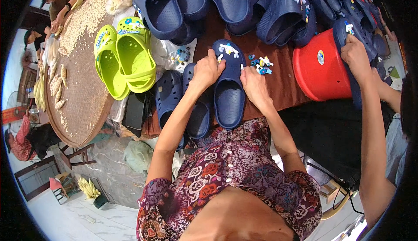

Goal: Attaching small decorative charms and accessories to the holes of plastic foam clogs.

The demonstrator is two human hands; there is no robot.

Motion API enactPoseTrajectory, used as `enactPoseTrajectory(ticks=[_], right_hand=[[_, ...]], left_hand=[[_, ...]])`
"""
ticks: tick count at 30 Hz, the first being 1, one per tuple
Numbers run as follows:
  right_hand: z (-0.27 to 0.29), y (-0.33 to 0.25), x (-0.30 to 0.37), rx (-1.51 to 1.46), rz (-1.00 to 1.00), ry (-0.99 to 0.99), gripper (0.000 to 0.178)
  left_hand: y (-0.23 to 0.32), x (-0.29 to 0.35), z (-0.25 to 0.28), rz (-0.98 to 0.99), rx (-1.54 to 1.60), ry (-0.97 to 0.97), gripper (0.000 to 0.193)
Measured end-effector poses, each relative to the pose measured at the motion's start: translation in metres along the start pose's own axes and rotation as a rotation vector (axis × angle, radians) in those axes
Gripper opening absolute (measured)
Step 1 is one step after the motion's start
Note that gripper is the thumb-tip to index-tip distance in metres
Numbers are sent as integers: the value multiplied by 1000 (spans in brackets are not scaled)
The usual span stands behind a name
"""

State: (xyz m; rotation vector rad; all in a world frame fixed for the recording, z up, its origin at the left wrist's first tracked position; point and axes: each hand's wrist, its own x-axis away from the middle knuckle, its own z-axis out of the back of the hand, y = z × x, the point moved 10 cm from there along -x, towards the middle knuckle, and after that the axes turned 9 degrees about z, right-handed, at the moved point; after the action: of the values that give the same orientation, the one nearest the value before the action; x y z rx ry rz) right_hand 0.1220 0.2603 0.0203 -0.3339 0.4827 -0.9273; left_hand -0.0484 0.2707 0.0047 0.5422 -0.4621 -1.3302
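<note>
A navy clog (229, 99) lies in front of me, toe pointing away, with white charms (228, 49) on its toe. My left hand (207, 72) grips the clog's left side near the toe, fingers bent beside a small pale charm (220, 58). On the opposite side, my right hand (256, 85) is closed at the clog's edge; its fingertips are partly hidden. Just beyond it, loose blue, white and yellow charms (264, 64) lie in a small heap on the brown cloth (278, 82). A pair of plain navy clogs (198, 119) rests beside my left forearm.
Navy clogs (228, 1) are piled along the far side. Lime clogs (135, 58) sit left, beside a large round woven tray (82, 84) of corn kernels. At right stands a red tub (320, 65), where another person's hand (358, 58) holds a navy clog.
</note>
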Motion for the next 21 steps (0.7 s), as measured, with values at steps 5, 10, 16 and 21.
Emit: enactPoseTrajectory(ticks=[5,10,16,21], right_hand=[[3,4,1,-19,-24,9,24],[8,7,5,-67,-54,42,21],[13,1,1,-45,-82,-4,27],[30,-7,-19,-465,-47,129,35]], left_hand=[[-14,0,-4,6,4,94,22],[-8,-1,6,46,10,68,21],[21,15,36,60,202,89,20],[17,20,26,156,376,-67,33]])
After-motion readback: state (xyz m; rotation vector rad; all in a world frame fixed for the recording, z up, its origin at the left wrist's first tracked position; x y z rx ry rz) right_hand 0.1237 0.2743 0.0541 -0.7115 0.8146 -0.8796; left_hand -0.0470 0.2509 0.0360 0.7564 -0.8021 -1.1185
